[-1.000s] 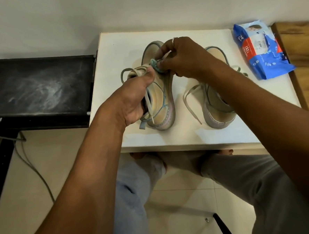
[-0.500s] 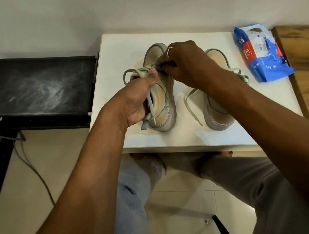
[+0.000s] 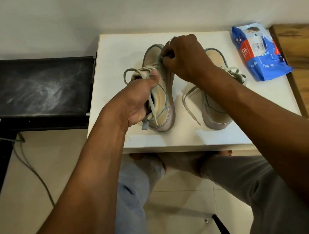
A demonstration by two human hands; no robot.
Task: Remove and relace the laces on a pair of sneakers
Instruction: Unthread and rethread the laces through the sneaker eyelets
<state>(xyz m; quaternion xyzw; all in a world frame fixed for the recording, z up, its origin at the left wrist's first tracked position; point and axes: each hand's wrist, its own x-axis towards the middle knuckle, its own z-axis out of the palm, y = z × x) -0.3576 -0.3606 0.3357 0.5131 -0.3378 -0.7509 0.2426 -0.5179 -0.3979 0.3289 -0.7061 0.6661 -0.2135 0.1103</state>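
Note:
Two beige sneakers with pale lilac soles stand on a small white table (image 3: 187, 138), toes pointing away from me. My left hand (image 3: 138, 101) grips the left sneaker (image 3: 162, 102) at its collar and tongue, thumb pressing a loop of the pale lace (image 3: 129, 72). My right hand (image 3: 184, 58) is curled over the front of that shoe, fingertips pinching the lace near the lower eyelets. The right sneaker (image 3: 215, 111) stands beside it, partly hidden by my right forearm; its loose lace (image 3: 187, 100) trails over the table.
A blue wipes packet (image 3: 258, 54) lies at the table's far right corner. A wooden surface (image 3: 302, 62) adjoins on the right, a black bench (image 3: 36, 88) on the left. A grey cable (image 3: 32, 169) runs over the tiled floor. My legs are under the table.
My right hand has shifted slightly forward along the left sneaker, still pinching the lace. My left hand keeps its grip on the shoe's collar.

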